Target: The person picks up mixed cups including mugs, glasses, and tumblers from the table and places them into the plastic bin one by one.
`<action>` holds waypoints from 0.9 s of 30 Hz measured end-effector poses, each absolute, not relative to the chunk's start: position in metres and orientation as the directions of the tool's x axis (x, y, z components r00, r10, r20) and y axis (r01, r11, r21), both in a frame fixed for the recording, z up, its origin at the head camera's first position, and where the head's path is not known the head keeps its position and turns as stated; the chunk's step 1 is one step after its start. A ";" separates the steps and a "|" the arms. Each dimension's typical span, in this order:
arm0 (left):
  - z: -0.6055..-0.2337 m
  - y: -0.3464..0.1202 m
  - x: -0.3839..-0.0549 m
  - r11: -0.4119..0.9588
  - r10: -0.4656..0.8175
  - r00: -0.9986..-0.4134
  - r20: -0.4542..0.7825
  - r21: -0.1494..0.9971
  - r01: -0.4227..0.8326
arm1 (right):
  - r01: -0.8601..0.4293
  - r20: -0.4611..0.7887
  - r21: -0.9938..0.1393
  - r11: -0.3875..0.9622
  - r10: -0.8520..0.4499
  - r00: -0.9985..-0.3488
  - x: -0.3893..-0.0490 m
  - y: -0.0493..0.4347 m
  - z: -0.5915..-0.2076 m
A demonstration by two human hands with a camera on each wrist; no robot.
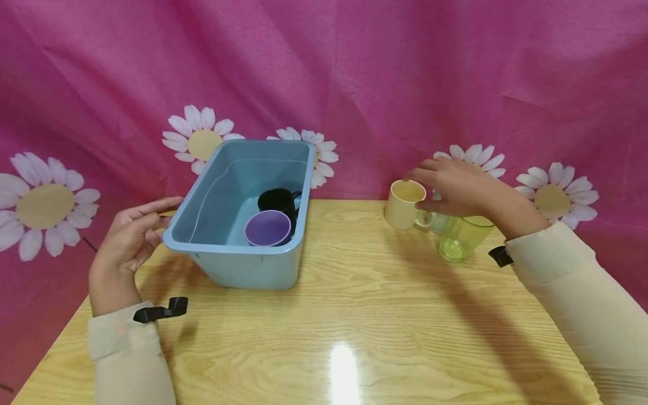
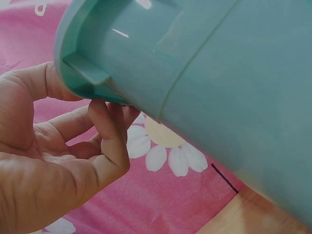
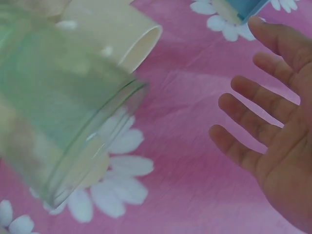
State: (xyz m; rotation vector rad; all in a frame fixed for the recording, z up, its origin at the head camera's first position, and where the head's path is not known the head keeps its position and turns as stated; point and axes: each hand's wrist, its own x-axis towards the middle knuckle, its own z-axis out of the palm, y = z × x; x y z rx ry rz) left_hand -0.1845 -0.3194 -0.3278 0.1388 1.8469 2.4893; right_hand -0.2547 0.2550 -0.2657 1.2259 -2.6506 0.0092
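Note:
At the left, my left hand (image 1: 126, 236) pinches the rim of a light blue plastic tub (image 1: 243, 269) between its thumb and fingers. In the tub, a purple cup (image 1: 268, 229) stands in front of a black mug (image 1: 275, 198). My right hand (image 1: 455, 183), fingers spread and holding nothing, hovers over the right part of the table. Just below and left of it stands a cream mug (image 1: 400, 212), handle to the right. Nearer to me is a clear green glass (image 1: 454, 246), its upper part partly behind the wrist. A pale bluish thing (image 1: 439, 224) between them is mostly hidden.
The wooden table (image 1: 354, 304) has light glare near its front. A pink curtain (image 1: 364, 101) with white daisies hangs directly behind the table's back edge. Black straps are on both wrists.

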 end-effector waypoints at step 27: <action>-0.333 -0.321 -0.186 -0.345 0.110 -0.990 0.085 0.938 0.042 | -0.517 0.109 -0.078 0.852 -0.509 -0.854 -0.223 0.356 -0.307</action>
